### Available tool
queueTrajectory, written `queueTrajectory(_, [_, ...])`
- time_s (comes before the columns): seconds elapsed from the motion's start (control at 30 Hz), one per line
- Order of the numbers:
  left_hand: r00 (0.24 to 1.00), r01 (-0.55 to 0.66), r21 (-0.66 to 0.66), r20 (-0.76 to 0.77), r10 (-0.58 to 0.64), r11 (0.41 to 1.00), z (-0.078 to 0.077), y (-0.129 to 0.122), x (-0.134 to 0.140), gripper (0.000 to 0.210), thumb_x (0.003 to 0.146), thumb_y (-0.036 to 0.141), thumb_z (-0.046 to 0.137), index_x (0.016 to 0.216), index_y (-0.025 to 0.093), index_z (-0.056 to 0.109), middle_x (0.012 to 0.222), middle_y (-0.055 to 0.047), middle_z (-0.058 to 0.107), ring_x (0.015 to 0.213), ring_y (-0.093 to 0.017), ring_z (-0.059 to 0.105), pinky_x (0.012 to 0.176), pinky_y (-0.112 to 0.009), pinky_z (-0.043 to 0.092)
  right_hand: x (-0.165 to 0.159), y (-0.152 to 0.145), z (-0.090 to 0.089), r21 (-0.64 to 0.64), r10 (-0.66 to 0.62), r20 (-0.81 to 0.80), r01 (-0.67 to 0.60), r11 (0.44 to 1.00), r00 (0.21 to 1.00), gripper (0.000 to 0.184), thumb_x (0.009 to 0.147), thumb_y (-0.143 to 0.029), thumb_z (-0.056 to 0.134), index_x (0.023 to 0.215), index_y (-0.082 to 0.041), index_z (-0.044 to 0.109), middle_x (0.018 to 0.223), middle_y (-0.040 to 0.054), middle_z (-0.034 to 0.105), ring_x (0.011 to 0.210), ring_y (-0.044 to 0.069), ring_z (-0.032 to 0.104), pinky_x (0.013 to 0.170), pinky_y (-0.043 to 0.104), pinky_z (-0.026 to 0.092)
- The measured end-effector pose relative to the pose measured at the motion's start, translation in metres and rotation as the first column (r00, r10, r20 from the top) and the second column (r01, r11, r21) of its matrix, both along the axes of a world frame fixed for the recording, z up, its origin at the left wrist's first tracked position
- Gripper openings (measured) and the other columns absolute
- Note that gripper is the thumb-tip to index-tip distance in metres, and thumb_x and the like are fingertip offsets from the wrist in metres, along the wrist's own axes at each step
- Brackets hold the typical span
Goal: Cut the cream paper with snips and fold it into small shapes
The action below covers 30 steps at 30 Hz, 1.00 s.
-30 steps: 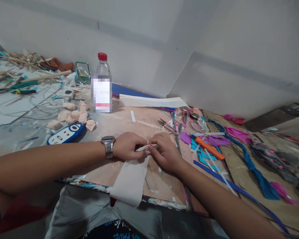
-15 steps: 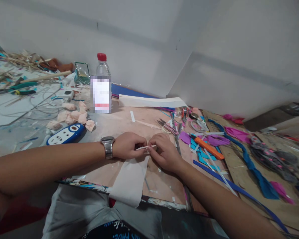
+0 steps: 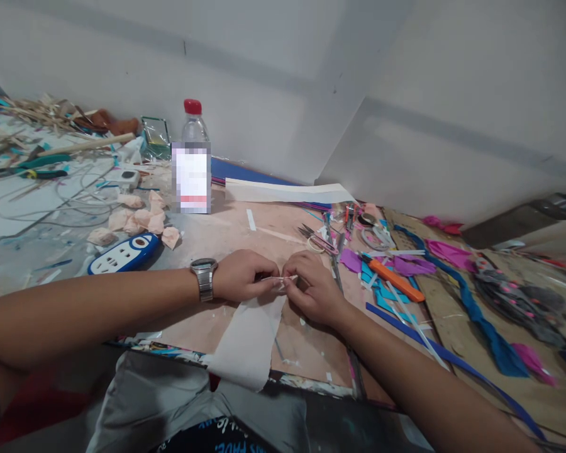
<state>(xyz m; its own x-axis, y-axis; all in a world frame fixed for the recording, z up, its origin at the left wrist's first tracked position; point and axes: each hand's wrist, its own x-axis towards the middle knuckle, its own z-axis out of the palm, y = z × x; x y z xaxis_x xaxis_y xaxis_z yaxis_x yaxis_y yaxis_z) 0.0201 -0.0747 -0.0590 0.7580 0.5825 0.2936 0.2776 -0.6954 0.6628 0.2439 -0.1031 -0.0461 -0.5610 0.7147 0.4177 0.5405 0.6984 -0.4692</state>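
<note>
From here I see the left hand point(image 3: 243, 275) and right hand point(image 3: 314, 288), fingertips nearly meeting, both pinching the far end of a pale strip point(image 3: 248, 343) that runs over the table point(image 3: 311, 352) and past its near edge.

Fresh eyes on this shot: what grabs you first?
Probably the red-capped clear plastic bottle, upright behind the left hand. Next, the pale paper-like strip, its far end pinched by that and the right hand; then the slim orange tool, lying right of both.
</note>
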Motion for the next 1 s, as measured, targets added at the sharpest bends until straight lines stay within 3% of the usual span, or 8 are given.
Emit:
queueTrajectory(0.43, [1.000,-0.002,-0.020,0.003,0.002,1.000,0.0035,-0.0002,0.0002,0.041,0.099,0.043,0.050,0.072,0.016,0.064,0.059,0.003,0.051,0.055,-0.009,0.042,0.057,-0.023,0.032,0.0014,0.0002,0.0000,0.011,-0.027,-0.038,0.027,1.000,0.999,0.006,0.094,-0.022,0.061,0.090,-0.024,0.065,0.084,0.0053,0.069,0.090,0.025,0.059,0.083,0.045,0.045])
queueTrajectory(1.0, [0.999,0.036,-0.078,0.022,-0.035,0.996,0.0036,0.0021,-0.0008,0.041,0.099,0.040,0.049,0.071,0.015,0.063,0.058,0.003,0.046,0.055,-0.009,0.038,0.056,-0.024,0.028,0.0031,0.0011,-0.0017,0.012,-0.064,-0.071,0.065,0.998,0.995,0.009,0.096,-0.025,0.060,0.088,-0.023,0.063,0.085,0.0059,0.068,0.090,0.025,0.059,0.083,0.044,0.047])
